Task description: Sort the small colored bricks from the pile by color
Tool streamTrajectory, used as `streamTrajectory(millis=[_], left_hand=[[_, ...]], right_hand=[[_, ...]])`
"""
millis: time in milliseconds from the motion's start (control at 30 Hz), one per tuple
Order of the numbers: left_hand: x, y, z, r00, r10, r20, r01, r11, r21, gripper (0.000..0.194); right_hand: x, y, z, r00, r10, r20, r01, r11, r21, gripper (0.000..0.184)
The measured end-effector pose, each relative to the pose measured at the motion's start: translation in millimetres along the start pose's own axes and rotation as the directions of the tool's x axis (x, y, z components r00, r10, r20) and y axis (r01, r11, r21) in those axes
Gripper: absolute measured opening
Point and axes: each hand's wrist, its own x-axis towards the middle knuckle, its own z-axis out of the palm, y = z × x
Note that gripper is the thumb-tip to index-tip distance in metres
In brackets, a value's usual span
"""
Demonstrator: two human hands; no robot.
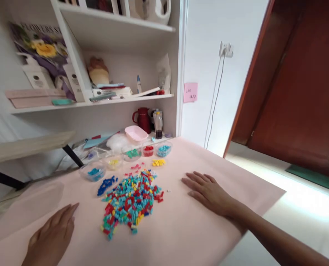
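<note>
This looks like a room in a home: white shelves (120, 27) hold pump bottles (37, 74) and household odds and ends, a red jug (143, 121) stands beneath them, a handwritten pink note (190, 92) hangs by a wall socket (226, 49), and a reddish-brown door (297, 92) stands beyond the pink-topped bench (178, 232).

- pile (133, 197): small bricks in red, turquoise, blue, green and yellow, jumbled in one loose heap.
- dark blue bricks (106, 186): a close group just beside the pile, off its far left edge.
- pink bricks (135, 167): a few, scattered just beyond the pile.
- yellow bricks (158, 162): a small cluster beyond the pile, toward its right.
- tubs (102, 173): five, clear, upright, in a row beyond the pile; left to right they hold blue, pale yellow, green, red and light blue bricks.
</note>
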Motion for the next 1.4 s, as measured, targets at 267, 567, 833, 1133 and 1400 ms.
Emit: streamTrajectory(millis=[267, 567, 833, 1133, 1400], left_hand=[[1.0, 10.1, -6.0, 0.994, -0.044, 0.099, 0.022, 0.976, 0.215, 0.048], [-6.8, 13.9, -10.8, 0.993, -0.055, 0.108, 0.03, 0.974, 0.225, 0.053], [-8.1, 19.2, -10.5, 0.99, -0.075, 0.119, 0.047, 0.974, 0.224, 0.053], [-9.6, 18.5, -10.8, 0.991, -0.066, 0.112, 0.04, 0.975, 0.218, 0.053], [-10.0, 13.6, -7.3, 0.994, -0.058, 0.097, 0.036, 0.976, 0.214, 0.054]], right_hand=[[9.4, -0.1, 2.7, 0.999, -0.017, 0.051, 0.02, 0.998, -0.056, 0.054], [27.0, 6.1, 12.6, 0.998, -0.034, 0.049, 0.039, 0.993, -0.11, 0.055], [30.1, 10.5, 16.7, 0.998, -0.029, 0.053, 0.035, 0.994, -0.108, 0.054], [31.2, 14.0, 20.7, 0.999, -0.032, 0.035, 0.037, 0.991, -0.126, 0.053], [31.3, 15.4, 23.6, 0.999, -0.038, 0.028, 0.042, 0.99, -0.138, 0.053]])
